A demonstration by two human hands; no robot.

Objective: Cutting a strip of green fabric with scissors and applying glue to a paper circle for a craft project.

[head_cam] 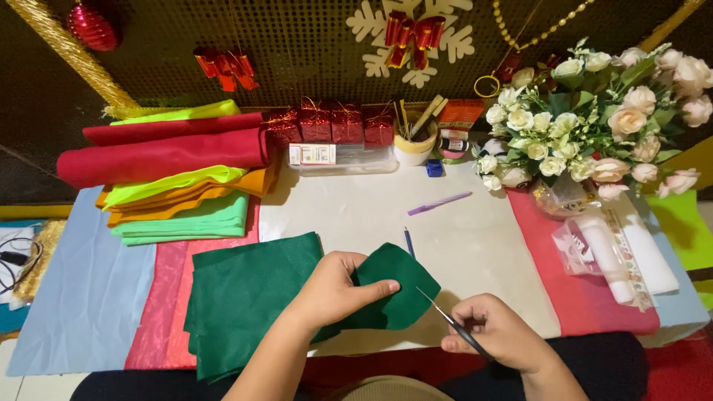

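While left hand pinches green felt, right hand grips scissors.

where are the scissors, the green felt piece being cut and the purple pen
scissors (438,312), head view, on the blades
green felt piece (401,286), head view, on its middle
purple pen (440,203), head view, mid barrel
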